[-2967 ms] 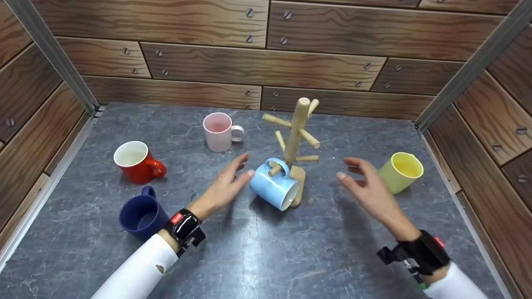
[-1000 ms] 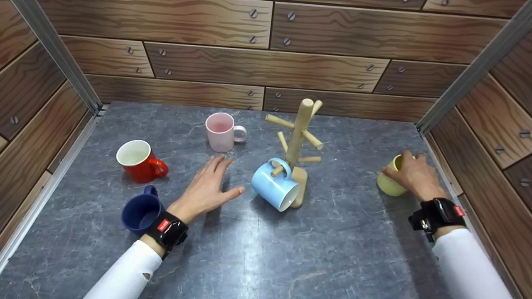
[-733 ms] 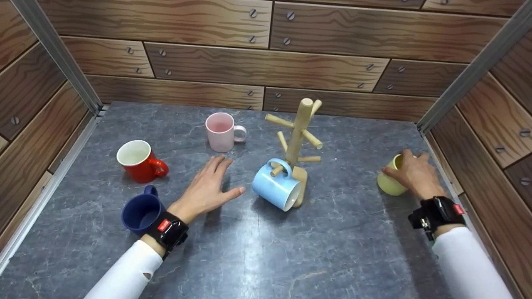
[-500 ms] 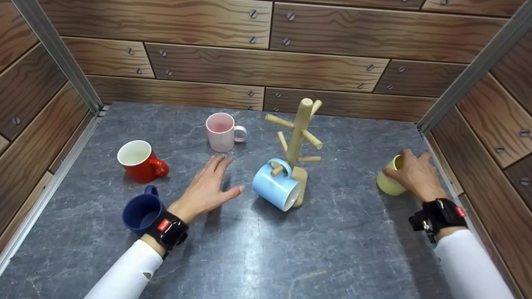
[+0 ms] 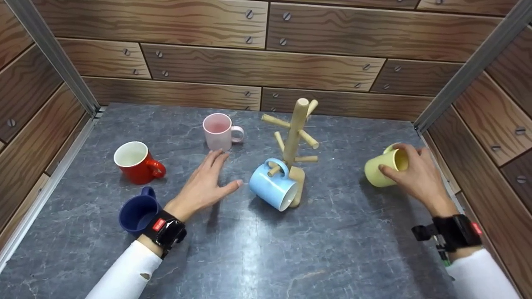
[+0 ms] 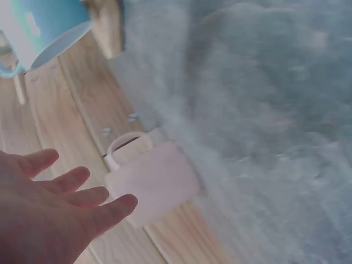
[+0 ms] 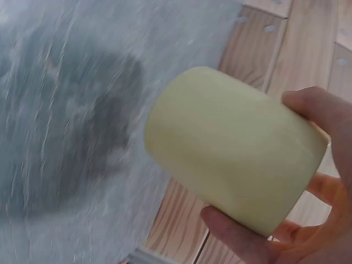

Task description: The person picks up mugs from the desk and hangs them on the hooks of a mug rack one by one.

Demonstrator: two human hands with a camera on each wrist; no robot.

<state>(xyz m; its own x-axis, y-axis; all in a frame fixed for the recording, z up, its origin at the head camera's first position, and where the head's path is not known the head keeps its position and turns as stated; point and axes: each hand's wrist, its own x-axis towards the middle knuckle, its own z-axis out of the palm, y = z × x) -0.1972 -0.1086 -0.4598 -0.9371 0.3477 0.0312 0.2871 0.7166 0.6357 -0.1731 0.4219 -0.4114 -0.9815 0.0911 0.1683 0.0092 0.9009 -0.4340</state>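
My right hand [image 5: 419, 176] grips a yellow mug [image 5: 379, 169] near its rim, thumb on one side and fingers on the other. The mug is tipped, its mouth toward my palm and its handle at the far side; the right wrist view shows its smooth body [image 7: 231, 148] with a shadow on the table beside it. My left hand [image 5: 199, 185] has its fingers spread and holds nothing, between a pink mug [image 5: 218, 135] and a light blue mug [image 5: 272, 189]. The blue mug hangs tilted by its handle on a low peg of a wooden mug tree [image 5: 296, 128].
A red mug [image 5: 139, 168] with a white inside stands at the left. Nearer, a dark blue mug [image 5: 139, 216] stands partly behind my left wrist. Wood-patterned walls [image 5: 199, 62] enclose the grey table [image 5: 249, 257] at the back and sides.
My right hand has gone right to the yellow mug, taken hold of it at the rim, and now tips it with its base leftward. My left hand has drawn back left from the blue mug.
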